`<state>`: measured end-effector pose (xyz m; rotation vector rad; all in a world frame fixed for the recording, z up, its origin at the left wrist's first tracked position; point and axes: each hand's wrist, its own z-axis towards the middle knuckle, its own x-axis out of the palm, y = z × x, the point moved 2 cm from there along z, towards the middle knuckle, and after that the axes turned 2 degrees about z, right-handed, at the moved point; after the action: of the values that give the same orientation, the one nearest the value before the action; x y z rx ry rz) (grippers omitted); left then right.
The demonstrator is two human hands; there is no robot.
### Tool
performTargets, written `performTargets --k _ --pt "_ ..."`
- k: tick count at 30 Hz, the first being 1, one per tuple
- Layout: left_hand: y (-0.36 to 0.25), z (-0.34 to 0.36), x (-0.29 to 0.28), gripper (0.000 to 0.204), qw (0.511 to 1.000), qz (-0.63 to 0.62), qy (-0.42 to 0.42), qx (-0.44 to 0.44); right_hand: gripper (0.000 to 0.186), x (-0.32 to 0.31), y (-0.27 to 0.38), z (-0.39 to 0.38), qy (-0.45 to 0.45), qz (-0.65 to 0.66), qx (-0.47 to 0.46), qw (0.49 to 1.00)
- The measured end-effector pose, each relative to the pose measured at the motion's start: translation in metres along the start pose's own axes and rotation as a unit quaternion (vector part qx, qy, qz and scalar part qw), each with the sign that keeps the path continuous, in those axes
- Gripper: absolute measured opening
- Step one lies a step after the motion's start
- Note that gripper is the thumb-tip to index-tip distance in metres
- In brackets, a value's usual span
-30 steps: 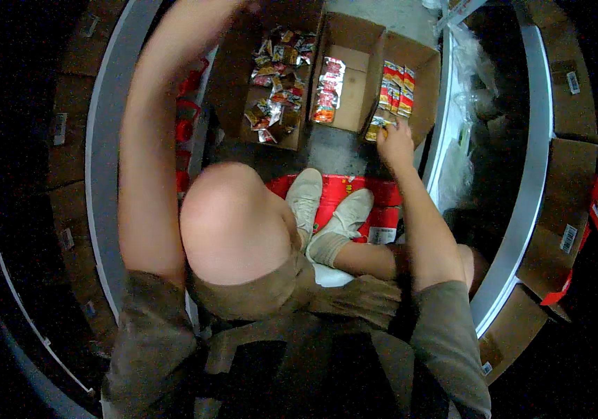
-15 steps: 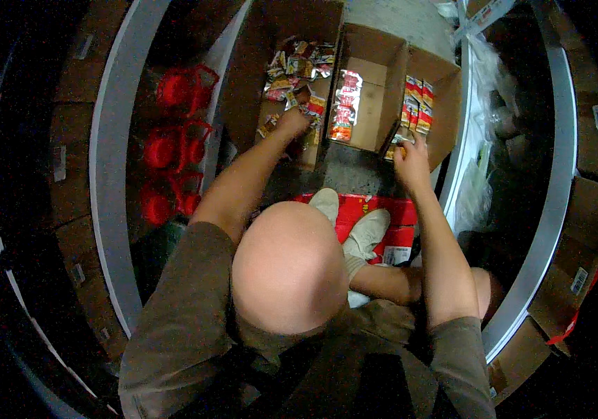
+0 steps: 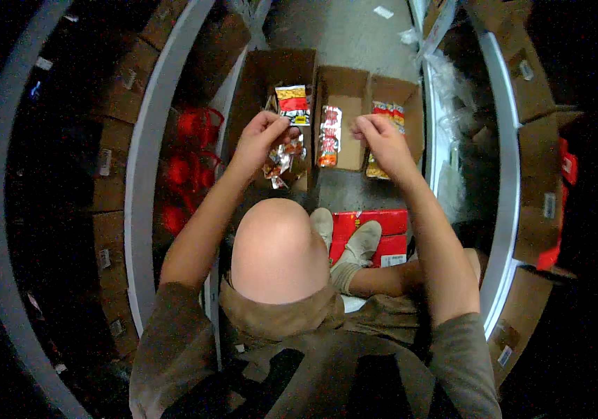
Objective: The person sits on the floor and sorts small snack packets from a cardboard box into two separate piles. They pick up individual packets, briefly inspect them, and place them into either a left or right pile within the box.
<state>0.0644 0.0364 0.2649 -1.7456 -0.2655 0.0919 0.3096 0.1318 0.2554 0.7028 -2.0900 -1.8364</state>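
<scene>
We're at pick-up, seemingly: left hand (image 3: 260, 143) pinches packet (image 3: 293, 105), right hand (image 3: 388, 145) curled, grip unclear; next move wants steady pinch.

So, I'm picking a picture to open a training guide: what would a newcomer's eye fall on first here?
Probably the red-and-yellow packet that the left hand holds up over the left carton. Next might come the bright red box beneath the pale shoes, and the large bare knee near the middle of the view.
</scene>
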Motion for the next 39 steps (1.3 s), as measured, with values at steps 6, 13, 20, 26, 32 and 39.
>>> performTargets --k 6,13,20,26,32,39 --pt "-0.132 -0.081 0.069 0.016 0.99 0.085 0.11 0.018 0.037 0.027 0.129 -0.074 0.062 0.258 -0.086 0.96" --pt "-0.2 -0.127 0.14 0.029 0.971 0.161 0.099 0.145 0.032 -0.021 0.191 -0.153 0.055 0.158 -0.172 0.971" --pt "-0.182 -0.145 0.186 0.033 0.983 -0.02 0.065 0.169 0.021 -0.035 0.185 -0.182 0.004 0.224 -0.181 0.957" --pt "-0.161 -0.146 0.184 0.041 0.969 0.126 0.033 0.208 0.029 -0.038 0.179 -0.187 -0.152 0.056 -0.215 0.963" --pt "-0.16 -0.142 0.182 0.04 0.963 0.147 0.04 0.222 0.03 -0.05 0.181 -0.189 -0.13 0.085 -0.206 0.966" --pt "-0.153 -0.141 0.177 0.034 0.983 0.029 0.155 0.089 0.028 -0.068 0.171 -0.183 -0.007 0.093 -0.214 0.972"
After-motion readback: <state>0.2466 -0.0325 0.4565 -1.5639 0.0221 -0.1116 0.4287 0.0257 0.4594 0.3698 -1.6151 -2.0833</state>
